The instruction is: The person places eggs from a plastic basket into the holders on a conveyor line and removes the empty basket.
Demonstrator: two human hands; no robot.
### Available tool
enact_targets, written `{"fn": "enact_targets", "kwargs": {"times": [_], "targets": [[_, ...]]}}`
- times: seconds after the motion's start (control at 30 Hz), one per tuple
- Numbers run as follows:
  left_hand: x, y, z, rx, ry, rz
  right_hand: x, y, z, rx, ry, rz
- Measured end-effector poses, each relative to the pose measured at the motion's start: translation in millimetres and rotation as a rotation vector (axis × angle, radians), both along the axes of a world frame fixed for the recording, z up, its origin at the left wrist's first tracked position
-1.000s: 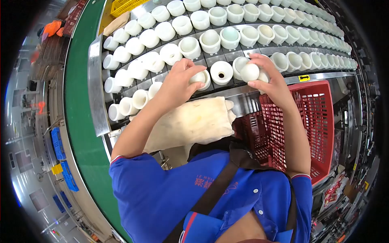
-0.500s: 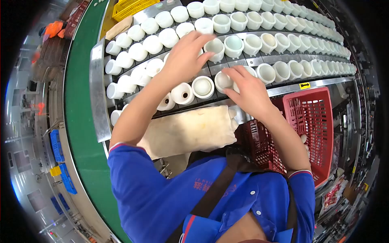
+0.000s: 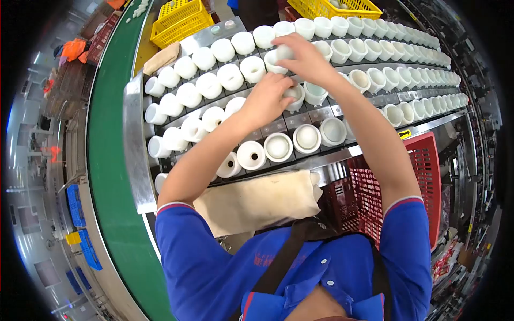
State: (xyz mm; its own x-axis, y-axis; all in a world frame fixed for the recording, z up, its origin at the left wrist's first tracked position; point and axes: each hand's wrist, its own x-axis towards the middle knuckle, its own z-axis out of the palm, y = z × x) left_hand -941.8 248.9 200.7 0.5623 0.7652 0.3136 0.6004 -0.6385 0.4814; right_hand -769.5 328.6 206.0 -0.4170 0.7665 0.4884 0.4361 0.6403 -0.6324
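Pinches a pale ball point(image 3: 285, 52) in the right hand point(image 3: 309, 60), beside a white cup point(image 3: 271, 63); curls the left hand point(image 3: 266, 100) at a nearer cup point(image 3: 294, 105), with unclear grip. Best handled lightly.

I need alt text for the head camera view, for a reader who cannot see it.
A person's bare left hand and right hand reach among rows of white cups; the right has its fingers around a pale round piece. Nearer the body are a cream cloth and a red basket; a green belt runs along the left.
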Motion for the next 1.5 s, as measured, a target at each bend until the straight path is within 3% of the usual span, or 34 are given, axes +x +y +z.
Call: {"fn": "enact_targets", "kwargs": {"times": [0.03,0.1,0.2,0.3,0.37,0.43,0.53,0.57,0.63,0.73,0.8,0.83,0.87,0.9,0.97,1.0,1.07,1.13,1.2,1.33,1.37,1.4,1.5], "targets": [[1,0,2,-0.012,0.009,-0.001,-13,9,-3,0.003,0.004,-0.009],[2,1,4,-0.001,0.026,-0.017,-30,21,-6,-0.041,-0.413,-0.094],[0,4,7,0.024,0.057,-0.027,-29,27,-13,-0.006,-0.6,-0.107],[0,4,32,0.045,0.005,-0.015,6,9,0,0.267,-0.322,-0.08],[3,11,37,0.142,-0.11,0.006,49,-32,31,0.247,-0.056,-0.014],[37,3,68,0.109,-0.075,-0.033,112,-90,50,0.117,-0.006,-0.114],[121,-26,99,0.072,-0.038,-0.243,212,-200,58,-0.198,0.297,-0.34],[183,-56,107,0.057,-0.008,-0.484,271,-264,45,-0.203,0.391,-0.583],[248,-85,104,0.004,0.079,-0.74,336,-346,26,-0.238,0.461,-0.913],[333,-132,74,-0.013,0.254,-1.042,382,-445,-12,-0.308,0.306,-1.258],[390,-168,49,-0.032,0.373,-1.255,387,-493,-52,-0.389,0.38,-1.344],[415,-184,28,-0.04,0.385,-1.32,383,-512,-64,-0.245,0.108,-1.329],[444,-197,3,-0.055,0.404,-1.393,384,-518,-95,-0.425,0.174,-1.398],[468,-216,-15,-0.09,0.439,-1.428,378,-528,-90,-0.589,0.113,-1.306],[501,-239,-59,-0.133,0.519,-1.497,367,-533,-129,-0.659,-0.138,-1.23],[515,-249,-83,-0.137,0.558,-1.532,360,-530,-135,-0.848,-0.152,-1.214],[535,-271,-114,-0.167,0.758,-1.565,350,-532,-118,-1.021,-0.197,-1.16],[535,-289,-127,-0.296,0.676,-1.555,349,-534,-103,-1.093,-0.029,-1.2],[532,-299,-135,-0.379,0.692,-1.48,364,-529,-125,-1.115,-0.258,-1.093],[535,-274,-168,-0.367,0.839,-1.436,363,-514,-130,-1.076,-0.189,-1.129],[538,-264,-192,-0.232,0.818,-1.413,361,-506,-129,-1.092,-0.193,-1.131],[540,-266,-184,-0.085,0.952,-1.532,359,-497,-130,-1.119,-0.207,-1.129],[521,-302,-160,-0.086,0.981,-1.562,360,-494,-129,-1.226,-0.265,-1.103]]}}
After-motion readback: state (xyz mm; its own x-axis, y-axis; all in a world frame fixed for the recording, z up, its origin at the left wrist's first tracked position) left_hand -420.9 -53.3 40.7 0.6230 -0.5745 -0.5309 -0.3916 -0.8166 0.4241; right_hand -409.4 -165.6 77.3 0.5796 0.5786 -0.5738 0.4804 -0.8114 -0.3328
